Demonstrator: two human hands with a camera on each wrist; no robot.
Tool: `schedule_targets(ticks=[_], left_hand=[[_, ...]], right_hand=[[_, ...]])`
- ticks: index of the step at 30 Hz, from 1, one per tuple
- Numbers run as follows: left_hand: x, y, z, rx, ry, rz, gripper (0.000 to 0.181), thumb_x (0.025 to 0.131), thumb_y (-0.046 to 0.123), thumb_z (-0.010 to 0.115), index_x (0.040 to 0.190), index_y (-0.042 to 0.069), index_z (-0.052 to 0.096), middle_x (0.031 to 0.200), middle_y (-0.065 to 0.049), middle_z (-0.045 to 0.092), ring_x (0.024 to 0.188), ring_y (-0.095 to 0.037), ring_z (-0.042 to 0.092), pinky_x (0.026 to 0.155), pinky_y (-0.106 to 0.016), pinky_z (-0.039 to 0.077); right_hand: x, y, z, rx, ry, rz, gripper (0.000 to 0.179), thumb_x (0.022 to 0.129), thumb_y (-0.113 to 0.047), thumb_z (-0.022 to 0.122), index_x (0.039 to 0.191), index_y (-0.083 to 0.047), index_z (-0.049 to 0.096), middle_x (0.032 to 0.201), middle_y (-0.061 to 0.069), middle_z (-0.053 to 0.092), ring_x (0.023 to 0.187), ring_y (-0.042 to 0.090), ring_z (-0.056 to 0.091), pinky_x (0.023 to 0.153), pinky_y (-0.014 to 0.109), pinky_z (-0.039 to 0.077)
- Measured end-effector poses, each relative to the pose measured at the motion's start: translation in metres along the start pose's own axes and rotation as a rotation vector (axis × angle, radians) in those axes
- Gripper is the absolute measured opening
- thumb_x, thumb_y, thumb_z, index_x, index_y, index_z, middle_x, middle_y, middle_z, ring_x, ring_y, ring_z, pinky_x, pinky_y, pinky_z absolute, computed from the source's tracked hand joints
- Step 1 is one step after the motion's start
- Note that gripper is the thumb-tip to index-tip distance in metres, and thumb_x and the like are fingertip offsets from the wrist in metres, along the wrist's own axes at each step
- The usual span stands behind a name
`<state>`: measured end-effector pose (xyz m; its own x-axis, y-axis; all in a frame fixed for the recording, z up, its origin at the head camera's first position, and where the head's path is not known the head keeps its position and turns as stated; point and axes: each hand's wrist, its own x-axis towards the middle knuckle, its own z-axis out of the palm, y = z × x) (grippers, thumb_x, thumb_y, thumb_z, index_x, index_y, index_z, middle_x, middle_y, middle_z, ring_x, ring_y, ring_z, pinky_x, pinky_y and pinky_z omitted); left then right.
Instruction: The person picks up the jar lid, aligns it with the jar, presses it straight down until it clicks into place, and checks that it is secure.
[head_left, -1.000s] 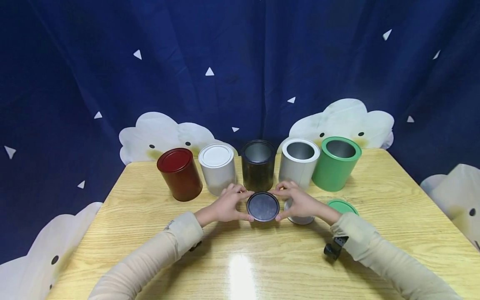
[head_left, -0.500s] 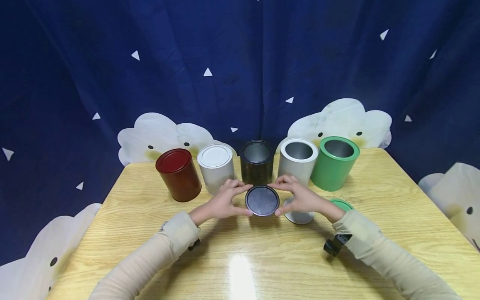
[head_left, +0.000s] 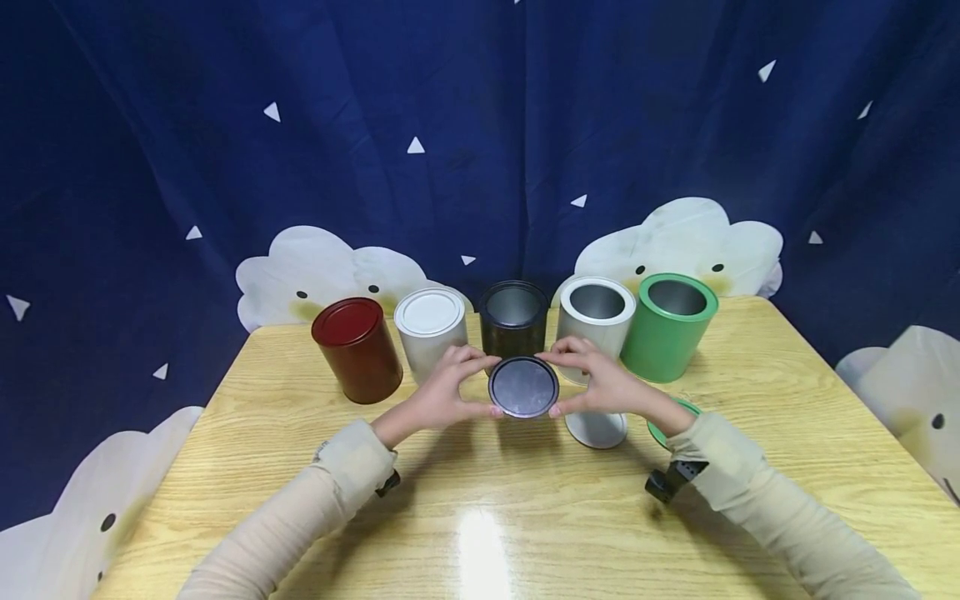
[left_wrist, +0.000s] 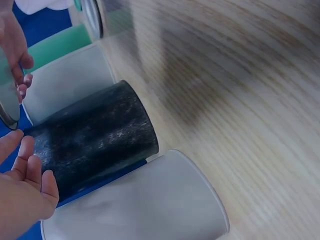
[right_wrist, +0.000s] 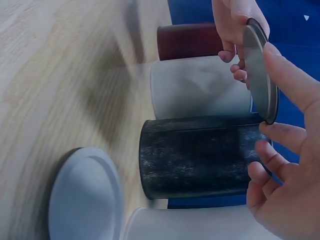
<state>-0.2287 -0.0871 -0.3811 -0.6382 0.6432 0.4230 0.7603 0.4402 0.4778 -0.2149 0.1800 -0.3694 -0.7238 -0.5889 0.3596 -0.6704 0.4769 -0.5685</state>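
Note:
A round black lid (head_left: pixel 523 387) is held above the table by both hands, in front of the open black can (head_left: pixel 513 325). My left hand (head_left: pixel 442 392) grips its left edge with thumb and forefinger. Opposite it, my right hand (head_left: pixel 603 385) holds the right edge the same way. In the right wrist view the lid (right_wrist: pixel 261 72) stands apart from the black can (right_wrist: pixel 200 157), its underside pale grey. The other fingers of each hand hang loosely curled.
Left of the black can stand a dark red can (head_left: pixel 358 354) and a white can (head_left: pixel 433 333), both lidded. To its right are an open white can (head_left: pixel 596 321) and an open green can (head_left: pixel 670 329). A white lid (head_left: pixel 597 430) and green lid (head_left: pixel 657 433) lie in front.
Both hands have raised the black lid off the table's level and moved it toward the black can. The white lid is now less covered by the right hand. The cans have not moved.

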Motion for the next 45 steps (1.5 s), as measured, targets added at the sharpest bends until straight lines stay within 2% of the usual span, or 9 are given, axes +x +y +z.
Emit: schedule_targets(ticks=[8,18,24,30,35,42,45], left_hand=[[0.002,0.004,-0.007,-0.032,0.069,0.006,0.059,0.063,0.022,0.084,0.113,0.002,0.062,0.104,-0.009,0.055,0.098,-0.024,0.043,0.082,-0.038,0.037],[0.006,0.007,-0.013,-0.056,0.095,-0.007,0.059,0.065,0.021,0.082,0.115,0.001,0.061,0.107,-0.011,0.055,0.102,-0.026,0.043,0.085,-0.04,0.037],[0.011,0.007,-0.016,-0.09,0.105,-0.012,0.06,0.066,0.017,0.081,0.118,-0.002,0.059,0.108,-0.012,0.053,0.104,-0.027,0.042,0.088,-0.041,0.035],[0.015,0.009,-0.017,-0.104,0.162,-0.03,0.058,0.065,0.015,0.082,0.116,-0.002,0.06,0.108,-0.013,0.054,0.102,-0.027,0.042,0.087,-0.04,0.035],[0.019,0.009,-0.018,-0.105,0.2,-0.055,0.054,0.065,0.015,0.082,0.113,-0.002,0.062,0.107,-0.012,0.055,0.102,-0.026,0.044,0.089,-0.04,0.035],[0.025,0.007,-0.021,-0.103,0.195,-0.03,0.05,0.071,0.014,0.077,0.115,-0.004,0.06,0.109,-0.014,0.055,0.104,-0.027,0.043,0.089,-0.04,0.035],[0.028,0.006,-0.023,-0.091,0.183,-0.038,0.052,0.073,0.016,0.076,0.117,-0.004,0.059,0.112,-0.015,0.054,0.106,-0.028,0.043,0.09,-0.041,0.035]], right_hand=[[0.004,-0.005,-0.007,0.011,-0.008,0.04,0.071,0.061,-0.022,0.084,0.122,0.001,0.056,0.11,0.009,0.051,0.097,0.023,0.042,0.069,0.033,0.037],[0.013,-0.012,-0.018,0.038,-0.038,0.056,0.07,0.064,-0.022,0.082,0.124,0.001,0.054,0.111,0.007,0.053,0.097,0.023,0.046,0.07,0.037,0.038],[0.018,-0.014,-0.024,0.05,-0.034,0.052,0.068,0.065,-0.019,0.082,0.122,0.002,0.055,0.109,0.007,0.054,0.093,0.022,0.048,0.068,0.036,0.038],[0.02,-0.013,-0.027,0.046,-0.02,0.074,0.067,0.066,-0.017,0.082,0.123,0.003,0.054,0.111,0.009,0.054,0.093,0.017,0.047,0.069,0.039,0.04],[0.024,-0.012,-0.03,0.046,0.012,0.076,0.067,0.064,-0.017,0.083,0.123,0.001,0.055,0.11,0.008,0.054,0.092,0.017,0.048,0.068,0.034,0.039],[0.031,-0.011,-0.036,0.043,0.028,0.088,0.065,0.065,-0.016,0.082,0.123,0.0,0.055,0.11,0.008,0.055,0.091,0.026,0.05,0.068,0.032,0.038],[0.035,-0.012,-0.039,0.022,0.035,0.091,0.065,0.065,-0.016,0.082,0.122,-0.001,0.056,0.109,0.008,0.056,0.09,0.025,0.049,0.067,0.031,0.038]])
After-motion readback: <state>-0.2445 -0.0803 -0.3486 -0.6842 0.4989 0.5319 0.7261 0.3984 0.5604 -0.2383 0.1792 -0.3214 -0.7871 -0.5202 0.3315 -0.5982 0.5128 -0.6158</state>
